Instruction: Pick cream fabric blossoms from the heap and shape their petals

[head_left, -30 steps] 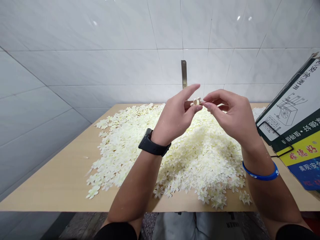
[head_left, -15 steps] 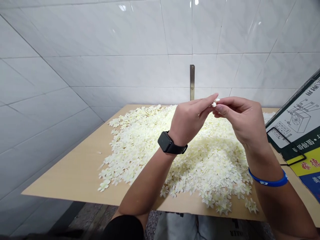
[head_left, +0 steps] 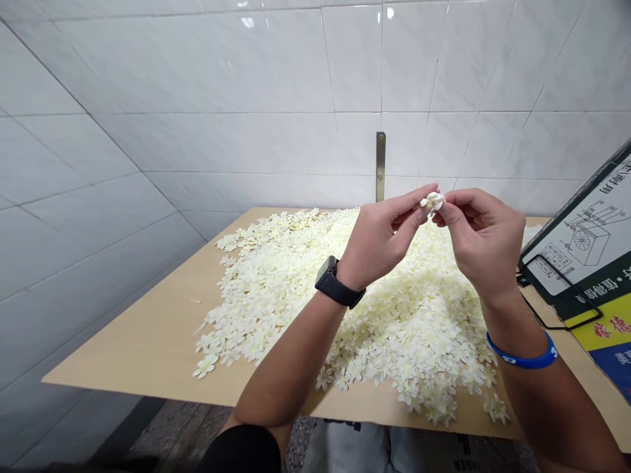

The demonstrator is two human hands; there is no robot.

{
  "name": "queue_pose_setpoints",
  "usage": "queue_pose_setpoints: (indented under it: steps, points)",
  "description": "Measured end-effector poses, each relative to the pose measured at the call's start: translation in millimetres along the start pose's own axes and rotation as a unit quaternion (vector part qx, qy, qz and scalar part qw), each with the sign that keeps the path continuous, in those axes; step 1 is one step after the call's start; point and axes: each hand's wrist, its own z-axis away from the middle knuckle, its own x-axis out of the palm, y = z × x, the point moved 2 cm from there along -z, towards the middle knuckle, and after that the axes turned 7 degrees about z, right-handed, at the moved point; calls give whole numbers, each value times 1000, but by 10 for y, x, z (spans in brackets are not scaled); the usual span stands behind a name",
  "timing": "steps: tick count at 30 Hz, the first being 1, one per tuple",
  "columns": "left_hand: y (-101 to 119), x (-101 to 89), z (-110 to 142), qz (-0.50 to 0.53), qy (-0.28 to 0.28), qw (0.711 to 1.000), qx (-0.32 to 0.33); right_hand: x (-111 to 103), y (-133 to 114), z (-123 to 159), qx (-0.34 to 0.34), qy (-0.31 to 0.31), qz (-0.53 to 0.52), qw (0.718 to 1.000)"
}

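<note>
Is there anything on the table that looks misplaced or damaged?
A small pale piece lies alone on the table, left of the flower pile; it looks stray, though too small to identify. No damage is clear.

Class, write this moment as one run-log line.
left hand: pinching small white flower | right hand: pinching same flower | loose flowers: heaped on table below hands

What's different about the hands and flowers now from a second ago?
The left hand and right hand shifted a little right; the left's raised finger came down near the white flower. Both still pinch it; nothing visibly let go. The flower pile looks the same.
</note>
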Motion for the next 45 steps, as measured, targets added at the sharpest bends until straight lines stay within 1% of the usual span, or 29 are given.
queue_pose_setpoints:
  steps: [3,7,9,12,13,15,17,18,20,22,25,27,29,31,33,35,38,43,45]
  points:
    - [-12,-1,-3,-10,32,999,-2,-34,19,-31,-7,-25,38,999]
    - [-26,-9,-9,-31,62,998,11,-96,46,-77,-19,-41,116,992]
    - [-37,-11,-8,-42,69,997,14,-107,57,-92,-12,-58,126,990]
    - [-50,-8,4,-58,78,995,9,-116,75,-105,13,-71,114,991]
    - [-51,-11,11,-62,89,994,8,-124,86,-109,23,-70,110,991]
    - [-48,-29,23,-69,129,989,8,-145,123,-120,42,-70,116,990]
    - [-47,-53,27,-73,166,983,4,-166,172,-137,53,-89,142,984]
    - [-53,-62,21,-74,175,982,-1,-173,196,-148,53,-101,160,981]
    - [-83,-62,-1,-76,170,982,-14,-175,231,-166,42,-112,192,974]
    - [-142,-39,-21,-75,164,983,-24,-153,246,-165,26,-97,193,976]
    - [-279,44,26,-38,177,982,-47,-56,276,-76,14,-87,111,990]
    - [-384,129,139,12,172,982,-80,30,334,56,7,-101,53,994]
    - [-481,214,315,57,163,977,-128,90,426,232,10,-104,39,994]
    - [-562,280,522,93,152,966,-186,118,530,425,26,-116,40,992]
    - [-615,319,717,120,134,960,-216,111,619,608,52,-124,26,991]
    - [-644,335,873,127,107,962,-218,89,679,766,76,-133,6,988]
    - [-668,338,1036,106,82,968,-213,68,729,952,111,-152,-15,982]
    - [-723,372,1174,86,26,971,-221,76,790,1164,187,-153,-49,969]
    - [-747,385,1198,95,16,970,-225,73,810,1206,210,-154,-59,964]
